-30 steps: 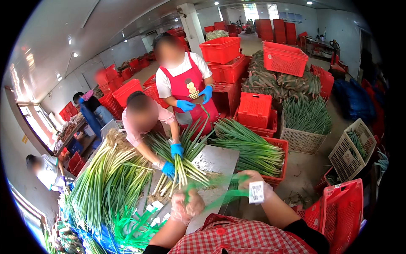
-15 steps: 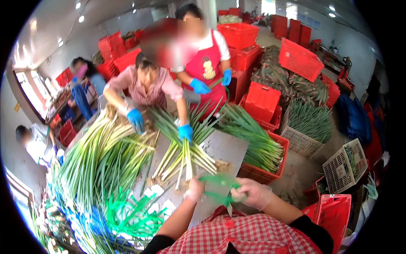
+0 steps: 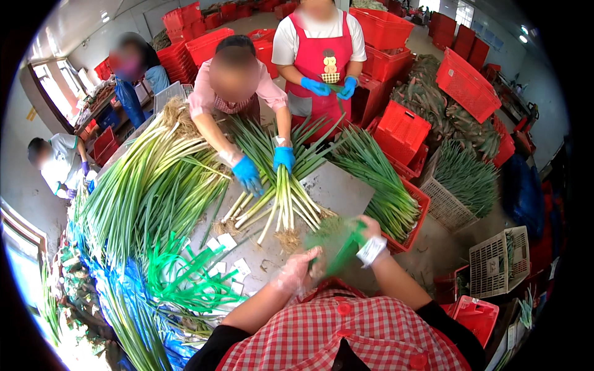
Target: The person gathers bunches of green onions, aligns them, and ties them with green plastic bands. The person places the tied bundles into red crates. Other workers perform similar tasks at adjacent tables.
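Note:
Both my hands wear thin clear gloves and are closed on a green strap (image 3: 339, 255), which is motion-blurred between them. My left hand (image 3: 299, 271) is at the table's near edge; my right hand (image 3: 372, 230) is farther out and to the right. A white tag (image 3: 372, 250) lies against my right wrist; whether it hangs from the strap I cannot tell. Just beyond my hands is a bunch of scallions (image 3: 286, 199), roots toward me. A co-worker's blue-gloved hand (image 3: 284, 158) grips it, while that person's other gloved hand (image 3: 249, 176) reaches beside its stalks.
A large scallion heap (image 3: 145, 185) covers the metal table's (image 3: 337, 185) left side. Green straps (image 3: 185, 278) and white tags (image 3: 240, 270) lie near left. On the right stand a red crate (image 3: 422, 213) of scallions and pale crates (image 3: 448, 207). Another person in a red apron (image 3: 318, 46) stands opposite.
My right hand has moved away from me, and the strap has swung with it. The co-worker's free hand has come from the heap toward the bunch. My view has shifted slightly.

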The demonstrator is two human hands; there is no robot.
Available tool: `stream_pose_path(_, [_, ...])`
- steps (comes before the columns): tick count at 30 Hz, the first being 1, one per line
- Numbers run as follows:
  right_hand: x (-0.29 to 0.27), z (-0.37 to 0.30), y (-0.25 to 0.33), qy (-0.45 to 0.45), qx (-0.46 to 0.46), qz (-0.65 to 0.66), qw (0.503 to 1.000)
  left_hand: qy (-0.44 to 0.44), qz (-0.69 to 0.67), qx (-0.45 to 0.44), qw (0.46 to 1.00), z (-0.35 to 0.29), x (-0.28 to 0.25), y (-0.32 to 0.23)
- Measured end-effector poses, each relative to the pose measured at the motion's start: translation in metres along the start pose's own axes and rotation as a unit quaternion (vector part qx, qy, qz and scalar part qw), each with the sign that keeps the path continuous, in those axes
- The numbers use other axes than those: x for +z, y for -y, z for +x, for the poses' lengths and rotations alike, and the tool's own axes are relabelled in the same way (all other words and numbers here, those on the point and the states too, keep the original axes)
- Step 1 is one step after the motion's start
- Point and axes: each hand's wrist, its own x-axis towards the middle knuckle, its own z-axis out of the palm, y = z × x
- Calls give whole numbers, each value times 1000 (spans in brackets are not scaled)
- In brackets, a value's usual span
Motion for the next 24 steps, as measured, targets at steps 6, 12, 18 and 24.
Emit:
stream_pose_path(6, [-31,1,11,209,88,304,925,-159,638,257,709,46,-15,26])
stream_pose_path(12, [-70,-31,61,327,257,527,741,-286,130,109,943,73,-20,1])
stream_pose_path(18, [-73,-9,-1,156,-83,58,983,97,-11,119,988,23,49,-6])
stream_pose_path(24, [-44,-11,19,93,81,290,949,62,-51,59,995,-3,35,-4])
